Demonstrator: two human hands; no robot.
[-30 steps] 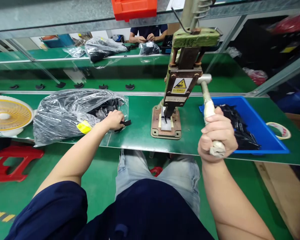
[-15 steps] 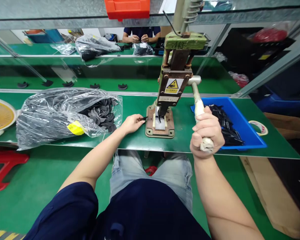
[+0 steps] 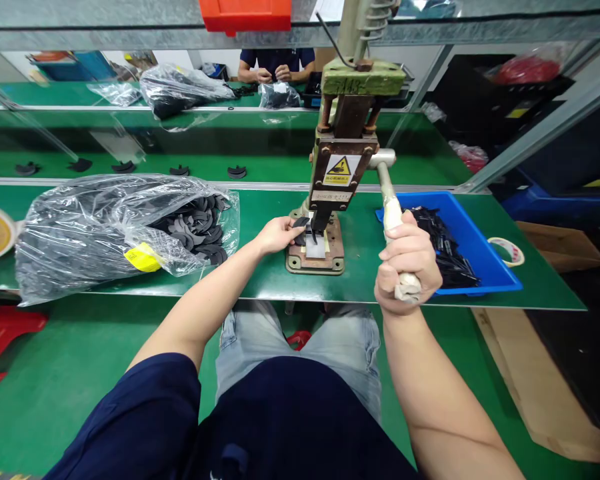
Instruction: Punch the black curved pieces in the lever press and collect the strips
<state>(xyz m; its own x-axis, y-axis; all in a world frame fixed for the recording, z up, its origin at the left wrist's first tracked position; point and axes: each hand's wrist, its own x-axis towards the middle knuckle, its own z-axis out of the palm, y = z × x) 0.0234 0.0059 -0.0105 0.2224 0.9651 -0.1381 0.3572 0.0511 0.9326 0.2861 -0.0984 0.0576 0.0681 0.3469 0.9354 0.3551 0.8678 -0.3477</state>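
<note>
Between the fingertips of my left hand (image 3: 279, 235) is a small dark curved piece (image 3: 301, 230), at the left side of the press base (image 3: 336, 257). My right hand (image 3: 409, 263) is wrapped round the taped lever (image 3: 391, 208) of the green hand press (image 3: 345, 160). Under the press head, a thin black part stands on the light metal plate (image 3: 316, 248); its exact shape is hard to make out. Left of the press lies a clear plastic bag (image 3: 95, 223) full of grey curved pieces (image 3: 197, 230), its mouth towards my left hand.
A blue tray (image 3: 485, 267) of black parts (image 3: 443, 247) stands right of the press, with a tape roll (image 3: 507, 252) beside it. Several curved pieces (image 3: 237, 172) lie in a row on the strip behind. Across the bench, another person's hands (image 3: 274, 73) work near plastic bags.
My left hand has moved right and slightly up, bringing the curved piece over the press base. My right hand stays on the lever. The whole view has shifted slightly.
</note>
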